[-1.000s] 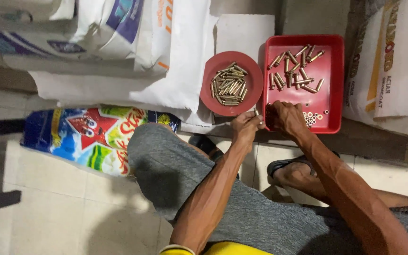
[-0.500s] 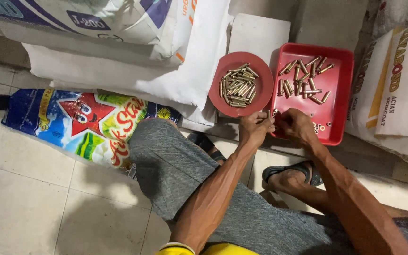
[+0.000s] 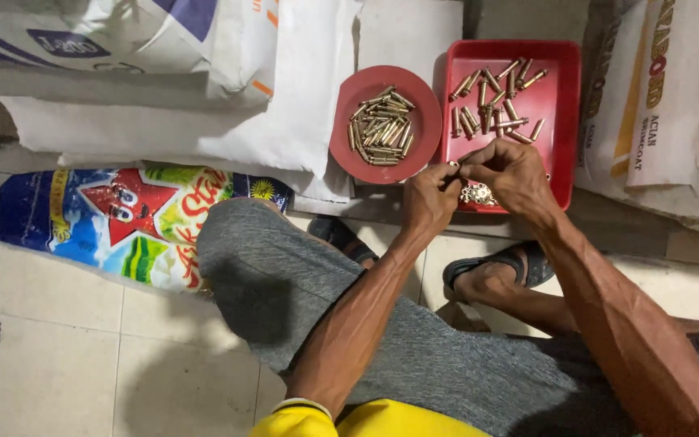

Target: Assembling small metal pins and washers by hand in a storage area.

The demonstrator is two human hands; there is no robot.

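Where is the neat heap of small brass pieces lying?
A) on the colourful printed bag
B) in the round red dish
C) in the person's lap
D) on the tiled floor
B: the heaped brass pieces lie in the round red dish, left of the square red tray that holds looser ones.

We wear grey shorts (image 3: 414,348) and a yellow top (image 3: 366,421). Our 2 arms are bare. We have 2 dark sandals (image 3: 519,267) on.

sacks (image 3: 673,105) flank tray (image 3: 564,121), floor (image 3: 58,356) open
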